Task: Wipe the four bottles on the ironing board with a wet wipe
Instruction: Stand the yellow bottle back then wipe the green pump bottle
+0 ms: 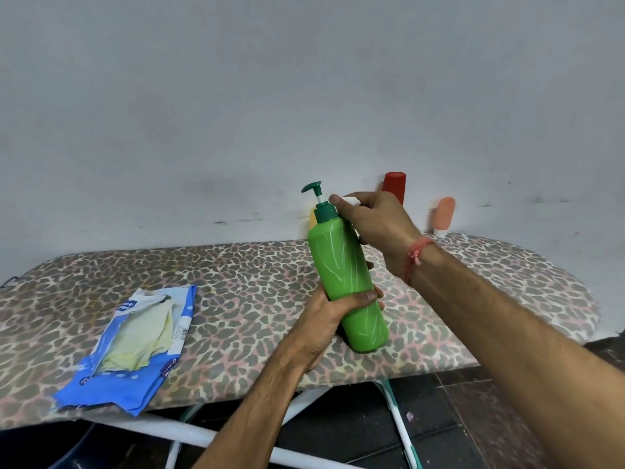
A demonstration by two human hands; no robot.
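Ironing board [236,282] with leopard-print cover, running left to right across the view, its rounded end at right. White tubular legs with green trim show below the near edge. Dark tiled floor [473,418] under it. Pale grey wall [270,96] directly behind, scuffed and marked low down near the board's far edge.

Bottles, four counted:
- One green pump bottle [348,282], dark green pump head, lifted off the board and tilted with the top leaning left and away.
- One red bottle [395,184], upright at the far edge against the wall, partly hidden behind the right hand.
- One peach-coloured tube [443,214] standing on its white cap, far edge, right of the red one and apart from it.
- One yellow bottle [311,220], only a sliver visible behind the green bottle's shoulder.

Wipe packs, one: blue and white wet-wipe pack [135,343], lying flat on the board's left part, torn open, yellowish contents showing.

Hands, two. Left hand [333,319] wrapped around the lower body of the green pump bottle, thumb across the front, fingers curled behind. Right hand [375,221] at the bottle's neck, fingers pinched on a small white wet wipe [350,200] pressed by the pump collar. Red thread bracelet [417,253] on the right wrist.
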